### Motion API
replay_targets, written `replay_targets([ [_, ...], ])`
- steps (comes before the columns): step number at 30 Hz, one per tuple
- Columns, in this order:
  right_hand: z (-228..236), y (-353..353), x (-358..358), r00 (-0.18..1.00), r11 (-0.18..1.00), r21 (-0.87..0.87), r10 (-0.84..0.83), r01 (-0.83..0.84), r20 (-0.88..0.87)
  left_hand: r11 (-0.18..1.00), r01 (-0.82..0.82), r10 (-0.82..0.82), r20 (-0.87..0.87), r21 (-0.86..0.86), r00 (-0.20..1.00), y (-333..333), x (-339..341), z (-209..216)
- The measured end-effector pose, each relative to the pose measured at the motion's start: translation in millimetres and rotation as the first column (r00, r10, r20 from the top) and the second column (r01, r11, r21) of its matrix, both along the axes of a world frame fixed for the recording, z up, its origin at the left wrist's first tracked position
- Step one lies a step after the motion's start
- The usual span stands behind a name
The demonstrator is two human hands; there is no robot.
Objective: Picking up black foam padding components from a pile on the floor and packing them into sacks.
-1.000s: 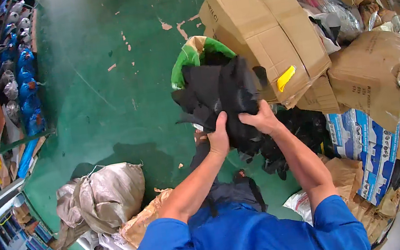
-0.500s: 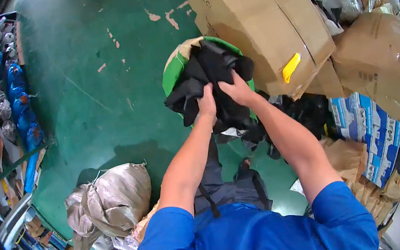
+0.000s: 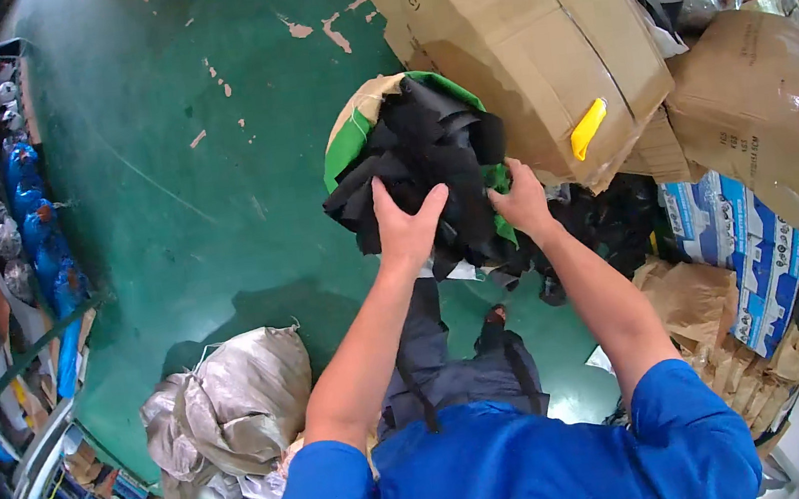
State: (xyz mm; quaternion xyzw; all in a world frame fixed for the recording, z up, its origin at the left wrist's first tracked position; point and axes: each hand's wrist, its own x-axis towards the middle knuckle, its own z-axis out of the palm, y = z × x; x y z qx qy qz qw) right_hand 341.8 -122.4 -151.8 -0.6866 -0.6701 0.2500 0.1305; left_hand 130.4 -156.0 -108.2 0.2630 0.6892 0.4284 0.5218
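A green and tan sack stands in front of me, heaped with black fabric-like scraps. The scraps spill over its near and left edges. My left hand rests against the near left side of the heap, thumb and fingers spread apart. At the sack's right edge, my right hand has its thumb and fingers around the green rim. The sack's lower part is hidden beneath the scraps and my arms.
A large cardboard box with a yellow piece on it stands close right of the sack. More black material lies below it. A tied pale sack sits at lower left; wrapped rolls line the left.
Both hands have let go of the black scraps at the middle of the heap. My left hand has spread and come nearer; my right has moved out to the sack's rim.
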Motion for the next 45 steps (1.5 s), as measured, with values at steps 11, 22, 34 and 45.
replay_targets([
  [11, -20, 27, 12, 0.551, 0.754, -0.316, -0.643, 0.575, -0.531, 0.859, 0.485, -0.512, -0.236, -0.166, 0.826, 57, -24, -1],
  [22, 7, -75, 8, 0.997, 0.971, -0.226, -0.061, 0.072, 0.056, 0.747, 0.638, -0.438, -0.582, 0.188, 0.685, 88, -30, 15],
  [34, 21, 20, -25, 0.46, 0.75, -0.201, -0.569, 0.63, -0.682, 0.073, 0.952, -0.68, -0.713, -0.298, -0.172, 116, -15, 7],
  [45, 65, -2, -43, 0.459, 0.603, -0.23, -0.758, 0.764, -0.464, 0.083, 0.996, -0.54, -0.841, -0.027, 0.022, 163, 57, 17],
])
